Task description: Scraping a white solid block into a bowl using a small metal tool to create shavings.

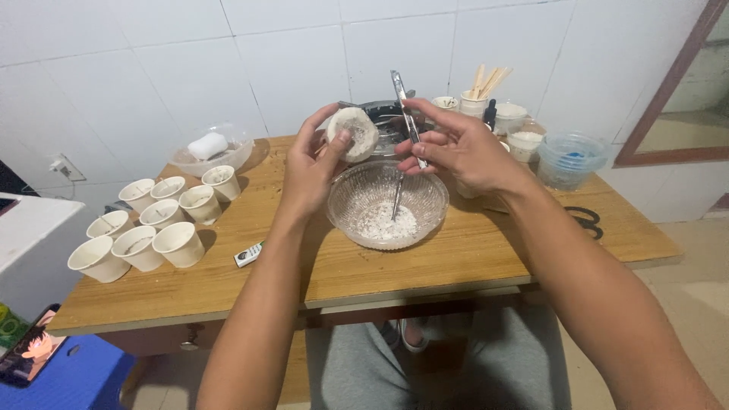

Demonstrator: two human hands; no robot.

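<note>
Left hand (315,163) grips a white crusted cup (354,134), fingers curled round it, thumb on rim; cup tilted w/ mouth toward camera, held above the 11 o'clock edge of a clear glass bowl (387,203). Right hand (456,148) pinches a metal utensil (405,129) btwn thumb and fingers; handle points to 12 o'clock, lower end dips into white powder (386,222) in bowl. Bowl sits centre of wooden table (319,266). At 9 o'clock: cluster of white paper cups (156,220), upright. At 1 o'clock: cup of wooden sticks (482,91). At 3 o'clock: blue-tinted container (571,158), scissors (585,220) near the table's edge.
</note>
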